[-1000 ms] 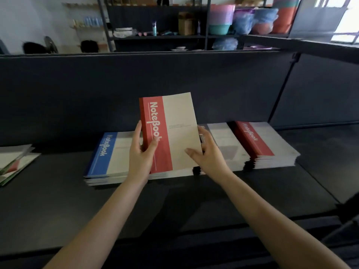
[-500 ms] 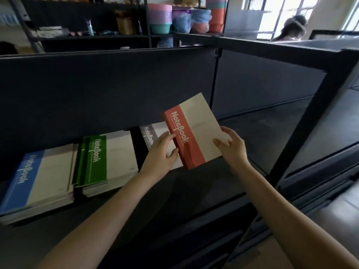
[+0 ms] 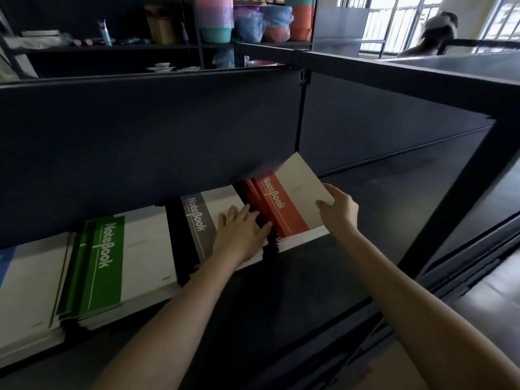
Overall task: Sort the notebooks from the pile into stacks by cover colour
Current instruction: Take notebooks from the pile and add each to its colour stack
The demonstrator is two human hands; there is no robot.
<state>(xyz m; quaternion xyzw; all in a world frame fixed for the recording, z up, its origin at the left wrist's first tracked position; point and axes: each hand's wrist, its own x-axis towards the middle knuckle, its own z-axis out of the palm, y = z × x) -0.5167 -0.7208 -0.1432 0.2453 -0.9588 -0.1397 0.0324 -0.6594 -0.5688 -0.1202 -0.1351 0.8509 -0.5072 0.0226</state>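
A red-spined notebook (image 3: 284, 201) lies tilted on top of the red stack (image 3: 298, 240) at the right of the dark shelf. My right hand (image 3: 337, 211) pinches its right edge. My left hand (image 3: 239, 235) rests with straight fingers over the grey stack (image 3: 197, 220), its fingertips reaching the red notebook's spine edge. Left of that lie a green stack (image 3: 107, 266) and, at the frame's left edge, a blue stack (image 3: 25, 288).
A dark back panel (image 3: 140, 142) rises behind the stacks. A black frame post (image 3: 461, 192) stands to the right, with bare shelf (image 3: 394, 192) beyond the red stack. Shelves with coloured plastic tubs (image 3: 216, 21) are behind; a person (image 3: 433, 32) is at the far right.
The red notebook has travelled right from above the middle stacks and come down onto the red stack. My left hand has let go of its spine and flattened over the grey stack.
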